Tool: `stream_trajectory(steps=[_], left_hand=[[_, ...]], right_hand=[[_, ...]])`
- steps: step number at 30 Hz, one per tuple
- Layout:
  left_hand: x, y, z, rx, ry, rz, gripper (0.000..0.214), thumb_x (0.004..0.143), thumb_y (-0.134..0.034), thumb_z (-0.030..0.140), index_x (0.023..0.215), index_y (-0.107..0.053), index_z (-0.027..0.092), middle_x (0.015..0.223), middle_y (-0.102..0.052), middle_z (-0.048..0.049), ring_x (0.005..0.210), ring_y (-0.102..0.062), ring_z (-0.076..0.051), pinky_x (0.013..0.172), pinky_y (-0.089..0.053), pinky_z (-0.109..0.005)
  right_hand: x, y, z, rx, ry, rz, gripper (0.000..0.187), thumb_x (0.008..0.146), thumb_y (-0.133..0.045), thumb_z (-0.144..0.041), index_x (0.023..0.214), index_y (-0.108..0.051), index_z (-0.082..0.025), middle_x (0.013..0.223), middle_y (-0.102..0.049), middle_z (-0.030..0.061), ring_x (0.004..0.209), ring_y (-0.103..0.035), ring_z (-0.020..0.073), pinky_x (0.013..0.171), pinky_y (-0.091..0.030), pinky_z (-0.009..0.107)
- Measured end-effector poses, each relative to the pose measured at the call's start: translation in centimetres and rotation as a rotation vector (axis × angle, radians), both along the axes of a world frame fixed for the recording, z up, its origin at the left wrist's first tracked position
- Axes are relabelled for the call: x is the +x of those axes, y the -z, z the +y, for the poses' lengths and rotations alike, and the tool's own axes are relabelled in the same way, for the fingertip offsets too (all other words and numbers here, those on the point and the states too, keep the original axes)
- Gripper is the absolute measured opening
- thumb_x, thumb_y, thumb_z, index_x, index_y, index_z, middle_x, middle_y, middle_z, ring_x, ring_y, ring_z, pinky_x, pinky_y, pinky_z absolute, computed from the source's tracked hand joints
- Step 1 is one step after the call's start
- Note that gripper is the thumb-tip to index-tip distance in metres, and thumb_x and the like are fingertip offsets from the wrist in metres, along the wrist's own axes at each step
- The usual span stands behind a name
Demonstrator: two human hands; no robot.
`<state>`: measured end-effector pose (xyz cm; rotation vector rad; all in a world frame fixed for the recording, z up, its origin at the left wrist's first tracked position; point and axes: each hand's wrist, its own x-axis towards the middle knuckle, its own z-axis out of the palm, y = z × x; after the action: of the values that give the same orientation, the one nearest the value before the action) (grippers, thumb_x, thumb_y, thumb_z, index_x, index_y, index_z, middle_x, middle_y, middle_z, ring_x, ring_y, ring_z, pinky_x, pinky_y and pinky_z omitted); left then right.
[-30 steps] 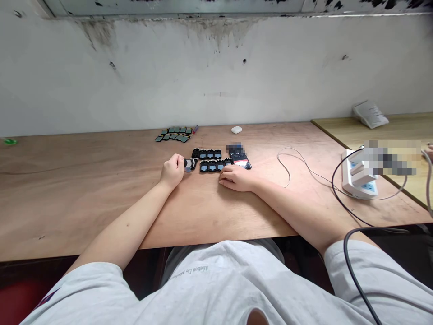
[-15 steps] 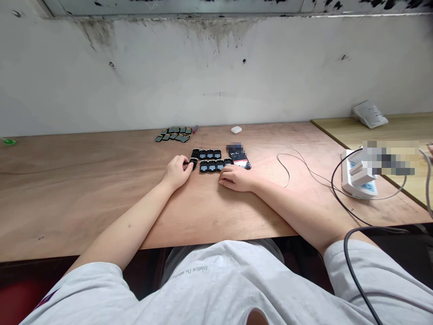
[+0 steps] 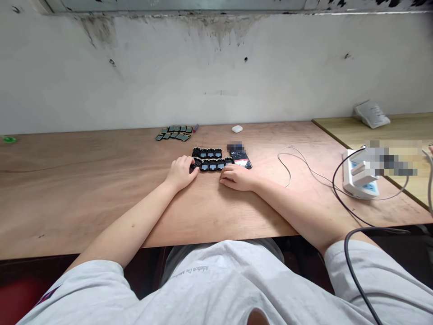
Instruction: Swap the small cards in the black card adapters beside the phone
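Note:
My left hand (image 3: 181, 174) pinches a small black plastic part (image 3: 195, 163) at the left end of the front row, its thumb along the near side. This part touches or nearly touches the row of black square parts with grey-blue centres (image 3: 212, 164). A second row of similar black parts (image 3: 207, 152) lies just behind. My right hand (image 3: 237, 177) rests on the table at the front row's right end, fingers curled, with nothing visible in them. It partly covers the last black part there.
Behind my right hand lies a phone (image 3: 241, 159) with its screen lit. Several green square boards (image 3: 174, 133) and a small screwdriver-like tool (image 3: 196, 128) are near the wall. A white case (image 3: 237, 129) sits at the back. A power strip (image 3: 360, 176) with cables stands right.
My left hand has moved slightly right with the black part, closing the gap to the front row. My right hand stays in place.

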<state>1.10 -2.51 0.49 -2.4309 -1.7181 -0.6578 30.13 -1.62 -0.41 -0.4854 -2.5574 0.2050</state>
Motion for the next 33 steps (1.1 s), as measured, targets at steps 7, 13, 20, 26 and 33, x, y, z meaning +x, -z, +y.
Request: stream_trajectory(steps=[7, 13, 20, 26, 33], left_hand=[[-0.42, 0.50, 0.44, -0.019, 0.012, 0.023, 0.021, 0.093, -0.059, 0.039, 0.105, -0.059, 0.022, 0.107, -0.067, -0.0126, 0.104, -0.061, -0.033, 0.087, -0.046, -0.044], [-0.54, 0.67, 0.61, -0.007, 0.005, 0.002, 0.018, 0.091, -0.060, 0.037, 0.102, -0.059, 0.022, 0.105, -0.067, -0.0120, 0.104, -0.062, -0.033, 0.087, -0.047, -0.044], [-0.62, 0.71, 0.60, 0.003, -0.058, -0.033, 0.015, 0.092, -0.059, 0.035, 0.100, -0.059, 0.022, 0.105, -0.067, -0.0122, 0.103, -0.062, -0.033, 0.086, -0.046, -0.045], [-0.68, 0.79, 0.66, 0.013, -0.044, -0.031, 0.015, 0.092, -0.059, 0.036, 0.099, -0.059, 0.022, 0.104, -0.067, -0.0122, 0.103, -0.061, -0.033, 0.087, -0.046, -0.045], [-0.71, 0.82, 0.71, 0.002, -0.049, -0.019, 0.016, 0.092, -0.059, 0.036, 0.100, -0.060, 0.022, 0.105, -0.067, -0.0123, 0.105, -0.061, -0.033, 0.087, -0.047, -0.046]], right_hand=[[0.02, 0.00, -0.02, -0.009, 0.006, -0.006, 0.027, 0.105, -0.052, -0.032, 0.091, -0.071, -0.019, 0.096, -0.070, 0.0114, 0.090, -0.063, 0.0229, 0.082, -0.053, 0.038], [0.00, 0.08, 0.04, -0.018, 0.013, -0.008, 0.026, 0.104, -0.053, -0.031, 0.091, -0.071, -0.019, 0.097, -0.070, 0.0113, 0.090, -0.063, 0.0231, 0.082, -0.053, 0.038], [0.04, 0.09, 0.03, -0.006, 0.007, -0.008, 0.025, 0.104, -0.054, -0.030, 0.091, -0.071, -0.018, 0.097, -0.070, 0.0117, 0.090, -0.064, 0.0229, 0.082, -0.053, 0.037], [0.05, 0.21, 0.18, -0.003, 0.006, -0.012, 0.025, 0.104, -0.053, -0.030, 0.091, -0.071, -0.018, 0.096, -0.070, 0.0113, 0.090, -0.063, 0.0228, 0.082, -0.053, 0.037], [0.04, 0.10, 0.06, -0.005, 0.009, -0.006, 0.025, 0.104, -0.053, -0.030, 0.091, -0.071, -0.018, 0.096, -0.070, 0.0116, 0.089, -0.063, 0.0232, 0.082, -0.052, 0.038]])
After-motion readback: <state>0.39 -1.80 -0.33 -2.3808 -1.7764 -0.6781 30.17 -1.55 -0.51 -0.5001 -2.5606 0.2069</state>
